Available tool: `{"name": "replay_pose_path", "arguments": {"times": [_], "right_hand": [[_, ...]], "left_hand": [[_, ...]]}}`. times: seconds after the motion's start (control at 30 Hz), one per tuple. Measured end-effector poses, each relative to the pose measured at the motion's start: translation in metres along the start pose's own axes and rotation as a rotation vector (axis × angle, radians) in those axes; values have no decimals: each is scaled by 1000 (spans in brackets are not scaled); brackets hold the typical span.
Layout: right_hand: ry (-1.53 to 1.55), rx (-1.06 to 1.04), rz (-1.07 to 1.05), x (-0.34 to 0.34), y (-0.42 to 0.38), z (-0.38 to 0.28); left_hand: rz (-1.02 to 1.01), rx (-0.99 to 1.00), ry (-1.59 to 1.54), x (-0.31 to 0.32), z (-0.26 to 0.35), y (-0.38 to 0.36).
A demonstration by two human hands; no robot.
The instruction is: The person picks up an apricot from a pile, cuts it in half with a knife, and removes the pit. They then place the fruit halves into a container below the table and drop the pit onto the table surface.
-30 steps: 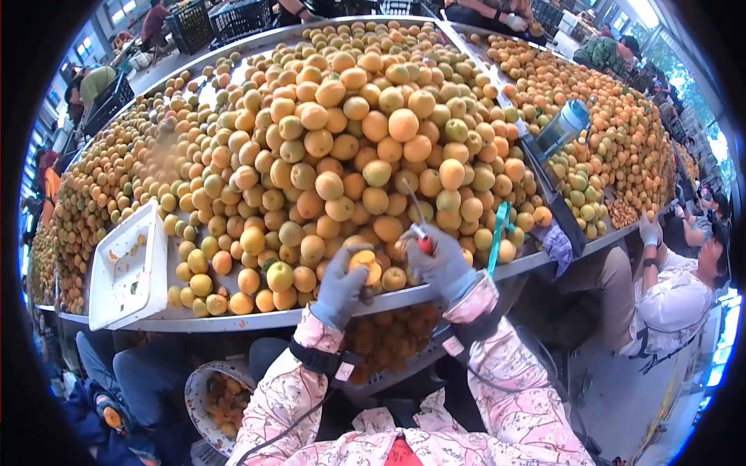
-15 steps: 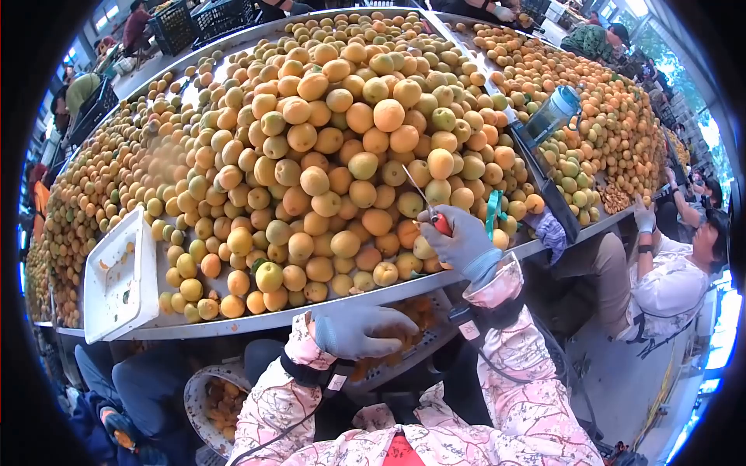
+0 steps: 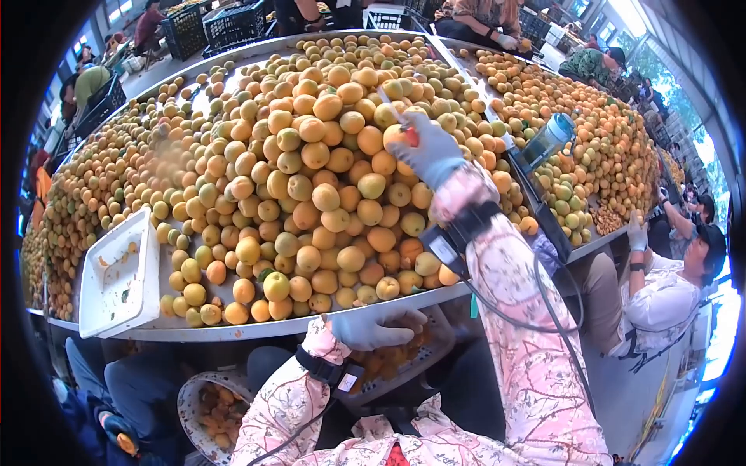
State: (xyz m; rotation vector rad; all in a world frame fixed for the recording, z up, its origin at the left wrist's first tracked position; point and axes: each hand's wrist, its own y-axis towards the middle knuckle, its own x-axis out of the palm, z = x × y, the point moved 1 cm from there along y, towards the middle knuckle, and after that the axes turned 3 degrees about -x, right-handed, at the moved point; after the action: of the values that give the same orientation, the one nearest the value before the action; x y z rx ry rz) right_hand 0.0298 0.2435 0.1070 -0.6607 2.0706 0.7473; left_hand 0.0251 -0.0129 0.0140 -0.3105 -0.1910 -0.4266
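Observation:
My right hand (image 3: 432, 149), in a grey glove, reaches over the upper part of a heap of apricots (image 3: 326, 197). It grips a small knife (image 3: 412, 137) by its red handle, the blade pointing up and away. Its fingertips are against the apricots; whether they also hold one is hidden. My left hand (image 3: 371, 328), gloved too, hovers by the table's near edge with fingers apart and nothing in them. Below it sits a perforated crate (image 3: 441, 342) containing orange apricot pieces (image 3: 379, 363), partly covered by the hand.
A white tray (image 3: 146, 291) with scraps stands at the left on the metal table edge (image 3: 225, 334). Below is a bucket (image 3: 185, 408) of apricot pieces. A water bottle (image 3: 549, 141) leans by the divider at right. A co-worker (image 3: 660, 299) sits at the right.
My right hand has moved up and away with the knife, from the near side of the heap to its upper part. My left hand stays near the table edge, fingers still apart.

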Motion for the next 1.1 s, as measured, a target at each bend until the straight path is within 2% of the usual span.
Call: {"name": "replay_pose_path", "arguments": {"times": [0.03,0.07,0.13,0.2,0.23,0.27,0.3,0.33,0.4,0.47,0.53,0.57,0.6,0.67,0.73,0.83,0.9,0.93,1.0,1.03,1.1], "right_hand": [[-80,77,-205,3,11,-4],[-196,107,-223,12,16,-4],[-121,108,-191,11,15,-4],[143,52,-43,9,-2,-1],[427,69,-20,6,-18,3],[720,185,-109,-11,-40,-10],[926,163,-131,-13,-60,-7],[1058,243,-233,-28,-85,-18],[1222,269,-264,-25,-129,-20],[1266,284,-307,-11,-160,-11],[1267,193,-246,8,-182,-12],[1249,318,-359,7,-192,-9],[1256,325,-361,15,-198,-6],[1271,148,-272,34,-204,2],[1249,120,-264,37,-203,4],[1107,54,-253,38,-203,7],[1098,344,-345,33,-204,3],[1100,348,-347,30,-203,1],[860,243,-391,25,-203,-1],[862,244,-393,23,-204,1],[720,140,-437,19,-204,5]], "left_hand": [[-19,5,-136,-1,0,1],[-13,8,-136,-4,-1,1],[-31,89,-368,-9,-2,1],[20,94,-432,-14,7,-3],[97,132,-446,-17,9,-6],[174,166,-462,-20,9,-8],[235,216,-495,-23,7,-8],[285,262,-541,-25,3,-7],[419,308,-628,-24,7,-7],[372,361,-715,-23,4,-4],[335,407,-664,-17,-2,2],[340,396,-668,-10,-3,4],[418,398,-624,-4,-1,5],[495,394,-581,-1,-3,7],[663,419,-441,-5,-5,10],[676,451,-415,-9,-2,9],[697,478,-381,-14,-1,8],[698,474,-382,-17,-2,6],[627,407,-560,-21,-4,1],[605,408,-619,-19,0,-1],[633,384,-614,-17,6,-3]]}}
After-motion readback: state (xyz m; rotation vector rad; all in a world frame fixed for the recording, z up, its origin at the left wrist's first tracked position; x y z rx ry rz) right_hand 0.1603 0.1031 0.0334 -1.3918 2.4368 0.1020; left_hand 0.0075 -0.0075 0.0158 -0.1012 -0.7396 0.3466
